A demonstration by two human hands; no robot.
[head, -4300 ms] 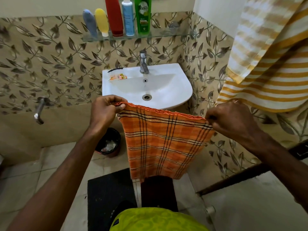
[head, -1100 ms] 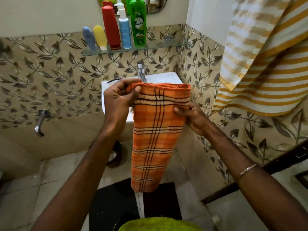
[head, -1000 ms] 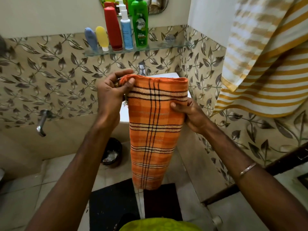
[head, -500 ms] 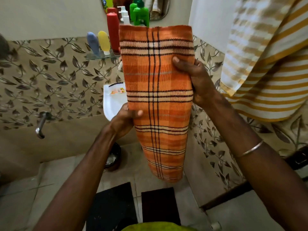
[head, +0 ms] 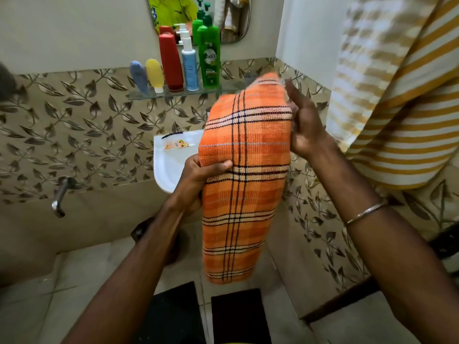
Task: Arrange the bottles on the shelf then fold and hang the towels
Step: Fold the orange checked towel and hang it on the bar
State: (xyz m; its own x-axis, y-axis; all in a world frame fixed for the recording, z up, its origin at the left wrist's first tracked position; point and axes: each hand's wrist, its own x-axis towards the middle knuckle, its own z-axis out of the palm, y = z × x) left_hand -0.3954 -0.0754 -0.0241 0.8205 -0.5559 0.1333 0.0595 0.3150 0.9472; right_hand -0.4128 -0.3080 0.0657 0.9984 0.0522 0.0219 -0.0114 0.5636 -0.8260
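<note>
A folded orange plaid towel (head: 243,175) hangs upright in front of me. My left hand (head: 198,180) grips its left edge at mid-height, thumb across the front. My right hand (head: 301,125) lies along its upper right edge with fingers straight, pressing the cloth. Several bottles stand in a row on the glass shelf (head: 231,86): a blue tube (head: 138,76), a yellow tube (head: 154,74), a red bottle (head: 171,62), a white-blue pump bottle (head: 189,63) and a green bottle (head: 211,55). A white and yellow striped towel (head: 397,95) hangs at the right.
A white sink (head: 171,167) sits below the shelf, partly hidden by the orange towel. A mirror (head: 173,8) hangs above the shelf. A wall tap (head: 59,197) sticks out at the left. Two dark mats (head: 173,316) lie on the floor.
The towel went from spread wide to folded narrow. Since half a second ago its top has come down and tilted right, my left hand grips its edge, and my right hand's fingers have straightened.
</note>
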